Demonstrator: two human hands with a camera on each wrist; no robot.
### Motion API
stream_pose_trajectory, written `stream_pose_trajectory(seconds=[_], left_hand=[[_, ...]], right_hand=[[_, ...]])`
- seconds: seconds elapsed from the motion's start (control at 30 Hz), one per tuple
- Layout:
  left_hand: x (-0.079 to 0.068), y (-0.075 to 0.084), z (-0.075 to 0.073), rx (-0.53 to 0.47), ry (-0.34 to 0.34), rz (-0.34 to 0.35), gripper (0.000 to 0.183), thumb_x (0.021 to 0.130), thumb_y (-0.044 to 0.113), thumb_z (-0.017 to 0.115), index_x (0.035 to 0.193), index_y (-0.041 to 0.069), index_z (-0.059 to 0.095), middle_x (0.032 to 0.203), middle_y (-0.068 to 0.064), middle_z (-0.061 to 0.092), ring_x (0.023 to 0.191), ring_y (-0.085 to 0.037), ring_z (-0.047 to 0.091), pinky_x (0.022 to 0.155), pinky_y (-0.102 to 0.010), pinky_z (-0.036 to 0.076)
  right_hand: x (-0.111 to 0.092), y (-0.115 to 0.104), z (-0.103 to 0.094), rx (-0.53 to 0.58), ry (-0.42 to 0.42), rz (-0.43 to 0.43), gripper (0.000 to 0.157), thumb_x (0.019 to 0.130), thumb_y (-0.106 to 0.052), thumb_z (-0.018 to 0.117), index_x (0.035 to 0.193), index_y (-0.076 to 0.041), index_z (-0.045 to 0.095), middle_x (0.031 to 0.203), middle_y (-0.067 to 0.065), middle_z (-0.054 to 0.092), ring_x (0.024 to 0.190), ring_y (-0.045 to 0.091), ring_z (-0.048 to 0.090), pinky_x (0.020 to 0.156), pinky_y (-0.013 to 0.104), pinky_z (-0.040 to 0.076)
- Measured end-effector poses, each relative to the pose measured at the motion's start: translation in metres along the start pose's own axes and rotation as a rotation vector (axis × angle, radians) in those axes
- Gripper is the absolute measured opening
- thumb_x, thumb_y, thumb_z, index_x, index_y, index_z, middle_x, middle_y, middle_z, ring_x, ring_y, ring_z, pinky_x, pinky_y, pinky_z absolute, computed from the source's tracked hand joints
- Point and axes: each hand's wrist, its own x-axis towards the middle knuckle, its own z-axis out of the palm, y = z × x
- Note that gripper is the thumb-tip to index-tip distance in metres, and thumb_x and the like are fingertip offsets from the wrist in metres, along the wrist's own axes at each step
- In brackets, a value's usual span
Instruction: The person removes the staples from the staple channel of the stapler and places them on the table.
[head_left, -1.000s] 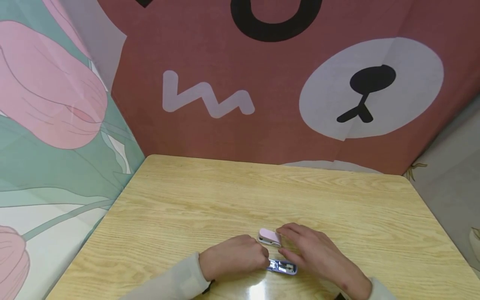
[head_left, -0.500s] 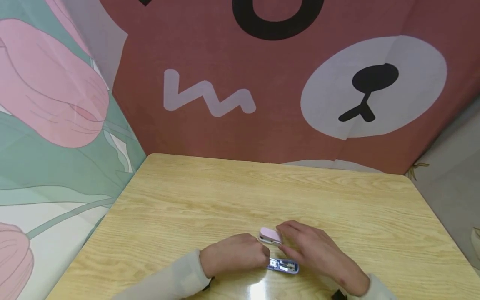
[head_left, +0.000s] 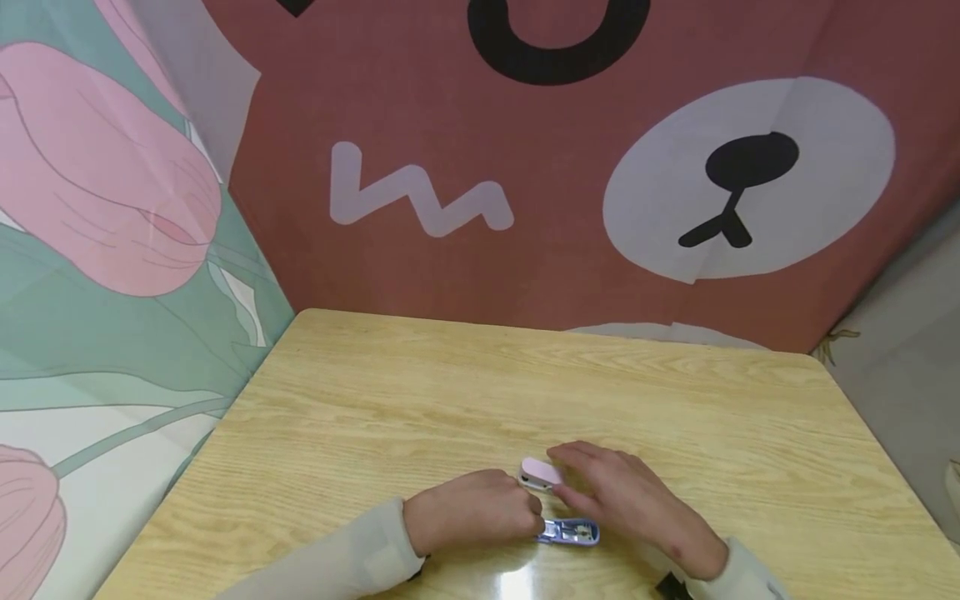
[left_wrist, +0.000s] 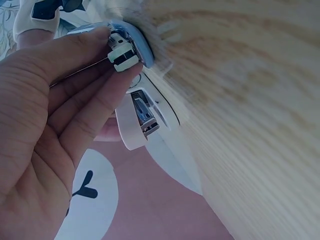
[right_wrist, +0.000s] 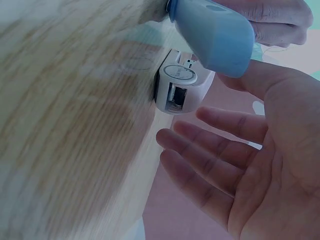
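Note:
A blue stapler lies on the table with its metal staple channel exposed. My left hand pinches its left end between thumb and fingers, at a small white and metal piece seen in the left wrist view. Just beyond it sits a pink and white stapler. My right hand reaches around that stapler's right end, fingers spread and loosely bent. In the right wrist view, the right thumb lies by the end of the blue stapler; whether they touch I cannot tell.
A light wood-grain table runs under both staplers. Behind it hangs a red cloth with a bear print, and a tulip-print cloth borders the left side. Light glares off the table near its front edge.
My right hand has shifted slightly left, covering more of the pink stapler's right end. The left hand keeps its pinch on the blue stapler, and the head view has drifted slightly.

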Motion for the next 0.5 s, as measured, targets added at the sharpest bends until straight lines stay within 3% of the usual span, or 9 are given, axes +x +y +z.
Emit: stream_pose_trajectory(seconds=[0.5], left_hand=[[0.0049, -0.0003, -0.0034, 0.008, -0.007, 0.000, 0.011, 0.092, 0.026, 0.059, 0.083, 0.030, 0.063, 0.078, 0.018, 0.055, 0.057, 0.003, 0.039, 0.050, -0.013, 0.034]], right_hand=[[0.0000, 0.0003, 0.0046, -0.001, -0.002, -0.014, 0.042, 0.091, -0.041, 0.059, 0.125, -0.016, 0.059, 0.121, -0.001, 0.059, 0.104, 0.015, 0.057, 0.078, 0.040, 0.050]])
